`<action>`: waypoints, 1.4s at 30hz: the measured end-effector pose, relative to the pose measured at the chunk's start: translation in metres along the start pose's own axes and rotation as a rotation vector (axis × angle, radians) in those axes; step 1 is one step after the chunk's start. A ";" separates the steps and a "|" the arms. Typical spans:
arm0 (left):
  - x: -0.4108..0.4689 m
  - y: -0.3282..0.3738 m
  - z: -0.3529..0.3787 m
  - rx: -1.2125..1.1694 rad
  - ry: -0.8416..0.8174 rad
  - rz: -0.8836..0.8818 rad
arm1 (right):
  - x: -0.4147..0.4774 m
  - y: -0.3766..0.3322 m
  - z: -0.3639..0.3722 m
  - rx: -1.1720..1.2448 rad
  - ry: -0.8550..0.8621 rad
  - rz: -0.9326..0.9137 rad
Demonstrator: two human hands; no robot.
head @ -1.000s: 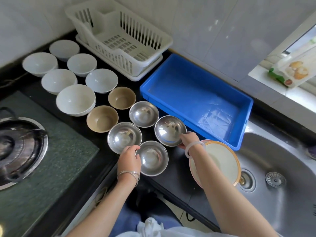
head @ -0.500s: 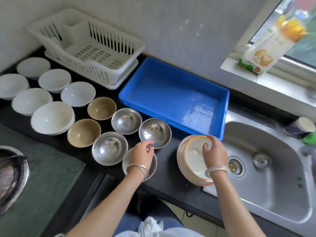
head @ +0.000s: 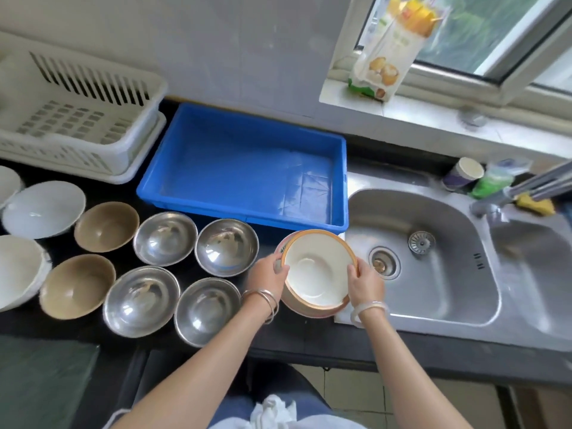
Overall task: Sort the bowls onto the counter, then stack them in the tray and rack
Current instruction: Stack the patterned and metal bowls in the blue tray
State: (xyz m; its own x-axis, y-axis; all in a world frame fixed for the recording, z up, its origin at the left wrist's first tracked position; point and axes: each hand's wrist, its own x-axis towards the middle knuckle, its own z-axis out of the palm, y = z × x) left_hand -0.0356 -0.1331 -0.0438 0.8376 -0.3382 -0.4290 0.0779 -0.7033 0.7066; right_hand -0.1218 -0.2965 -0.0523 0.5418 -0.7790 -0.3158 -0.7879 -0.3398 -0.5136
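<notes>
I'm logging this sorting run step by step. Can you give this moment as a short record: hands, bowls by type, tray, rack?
left hand: grips orange-rimmed bowl at its left rim
right hand: grips the same bowl's right rim
orange-rimmed bowl: beside the sink, seemingly nested in another
steel bowls: four, upright on the counter
brown bowls: two, left of the steel ones
white bowls: farther left, partly out of frame
blue tray: no bowls inside
white rack: no bowls visible

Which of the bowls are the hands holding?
The cream bowl with the orange rim, beside the sink. The left hand and right hand grip its sides; the other bowls sit untouched on the counter.
</notes>
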 end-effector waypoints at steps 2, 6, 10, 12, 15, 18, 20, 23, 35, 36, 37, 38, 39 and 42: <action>0.003 0.002 -0.002 0.029 0.015 0.026 | -0.008 0.002 0.003 0.033 -0.012 0.011; 0.010 0.003 -0.008 0.091 0.030 0.030 | -0.031 0.004 0.011 0.069 -0.031 0.047; 0.010 0.005 -0.008 0.128 0.072 0.066 | -0.047 -0.001 0.015 0.128 0.017 0.064; 0.009 0.006 -0.006 0.165 0.112 0.087 | -0.046 -0.004 0.017 0.133 0.104 0.091; 0.007 0.007 -0.005 0.134 0.151 0.073 | -0.043 -0.009 0.019 0.162 0.086 0.121; 0.005 0.010 -0.009 0.047 0.181 0.060 | -0.044 -0.009 0.018 0.228 0.032 0.135; 0.005 0.014 -0.012 0.017 0.192 0.073 | -0.049 -0.008 0.014 0.272 0.022 0.133; 0.004 0.029 -0.019 -0.019 0.175 0.103 | -0.052 -0.008 -0.003 0.281 0.056 0.118; -0.019 0.091 0.043 -0.101 -0.104 0.230 | -0.053 0.054 -0.098 0.325 0.298 0.256; -0.020 0.092 0.053 -0.088 -0.129 0.226 | -0.055 0.063 -0.100 0.320 0.306 0.282; -0.022 0.092 0.061 -0.076 -0.149 0.224 | -0.057 0.071 -0.101 0.316 0.312 0.306; -0.024 0.092 0.070 -0.065 -0.167 0.220 | -0.059 0.079 -0.101 0.313 0.313 0.329; -0.025 0.091 0.078 -0.054 -0.182 0.215 | -0.060 0.087 -0.100 0.311 0.308 0.352; -0.027 0.086 0.096 -0.018 -0.221 0.196 | -0.062 0.105 -0.093 0.328 0.290 0.416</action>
State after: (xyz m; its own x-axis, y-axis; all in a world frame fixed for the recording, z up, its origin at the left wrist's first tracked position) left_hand -0.1036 -0.2441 -0.0256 0.6994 -0.5960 -0.3944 -0.0625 -0.6007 0.7970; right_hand -0.2655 -0.3330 -0.0124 0.0690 -0.9393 -0.3362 -0.7604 0.1686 -0.6271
